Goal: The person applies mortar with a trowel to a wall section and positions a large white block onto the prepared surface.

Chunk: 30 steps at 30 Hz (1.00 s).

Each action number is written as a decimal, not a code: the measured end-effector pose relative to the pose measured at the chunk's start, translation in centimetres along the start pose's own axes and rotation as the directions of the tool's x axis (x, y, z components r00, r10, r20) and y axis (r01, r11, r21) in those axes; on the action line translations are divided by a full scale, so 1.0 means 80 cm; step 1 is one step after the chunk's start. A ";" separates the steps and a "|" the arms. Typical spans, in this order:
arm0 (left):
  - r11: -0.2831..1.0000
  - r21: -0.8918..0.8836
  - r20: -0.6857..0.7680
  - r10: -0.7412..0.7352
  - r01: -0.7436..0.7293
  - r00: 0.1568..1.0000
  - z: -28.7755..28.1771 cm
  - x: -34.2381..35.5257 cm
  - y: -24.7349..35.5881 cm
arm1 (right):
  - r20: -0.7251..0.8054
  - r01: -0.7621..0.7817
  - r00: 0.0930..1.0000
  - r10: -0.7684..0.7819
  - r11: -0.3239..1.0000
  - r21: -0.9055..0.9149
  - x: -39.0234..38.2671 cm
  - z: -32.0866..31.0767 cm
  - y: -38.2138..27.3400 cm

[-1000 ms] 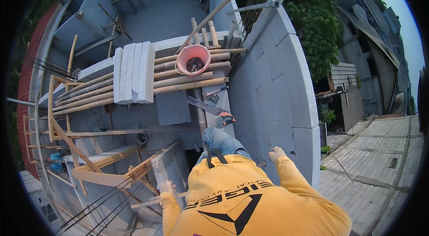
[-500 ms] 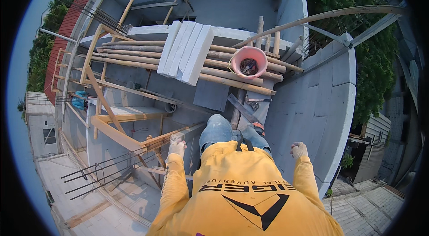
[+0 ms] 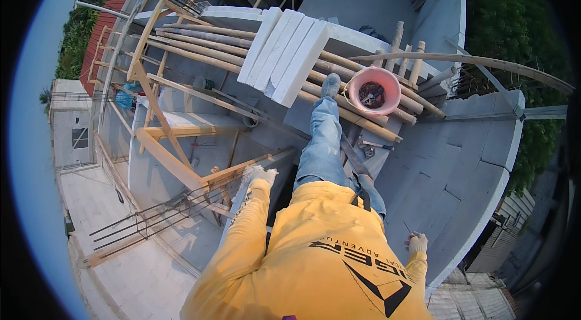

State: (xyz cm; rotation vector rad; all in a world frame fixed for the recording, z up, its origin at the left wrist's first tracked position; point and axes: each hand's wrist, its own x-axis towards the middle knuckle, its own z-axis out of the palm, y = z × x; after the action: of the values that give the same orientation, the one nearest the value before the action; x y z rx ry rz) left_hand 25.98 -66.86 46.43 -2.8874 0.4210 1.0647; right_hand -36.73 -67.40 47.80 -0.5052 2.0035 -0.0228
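My left hand (image 3: 261, 174) looks whitish with dust. It is low beside the end of a wooden plank frame (image 3: 227, 173), with its fingers stretched out and nothing seen in them. Whether it touches the wall edge under it, I cannot tell. On the other side, my right hand (image 3: 416, 242) hangs near the grey block wall (image 3: 442, 181) with curled fingers. A thin dark line sticks up from it, too fine to name. My shoe (image 3: 330, 85) is on the bamboo poles (image 3: 357, 115), between a stack of white blocks (image 3: 283, 56) and a pink bucket (image 3: 390, 109) with dark contents.
A hammer (image 3: 378, 145) and a small round metal thing (image 3: 368, 151) lie on a board below the bucket. Steel rebars (image 3: 139, 223) jut out at lower left. A curved pole (image 3: 484, 61) crosses at right. Drops between walls surround the poles.
One leg has stepped forward onto the poles. My left hand has moved up and right, and my right hand has dropped lower. The view has turned, shifting the blocks and bucket rightward.
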 end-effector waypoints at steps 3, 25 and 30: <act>1.000 0.009 0.020 0.021 -0.022 1.000 -0.002 0.070 0.076 | 0.020 -0.080 0.997 0.081 0.997 -0.019 -0.027 0.029 -0.020; 0.893 0.448 -0.103 -0.005 0.051 0.995 0.156 0.532 0.333 | 0.098 -0.390 0.906 0.412 0.902 -0.185 0.051 0.159 -0.255; 0.790 0.610 -0.052 0.114 -0.059 0.992 0.153 0.528 0.337 | 0.110 -0.402 0.898 0.427 0.895 -0.193 0.061 0.166 -0.239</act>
State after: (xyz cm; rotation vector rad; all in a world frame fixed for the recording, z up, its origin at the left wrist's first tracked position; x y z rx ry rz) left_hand 41.92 -101.43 11.59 -2.3470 0.7490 0.6420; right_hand -20.71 -83.95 41.78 -0.1639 1.9353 0.4386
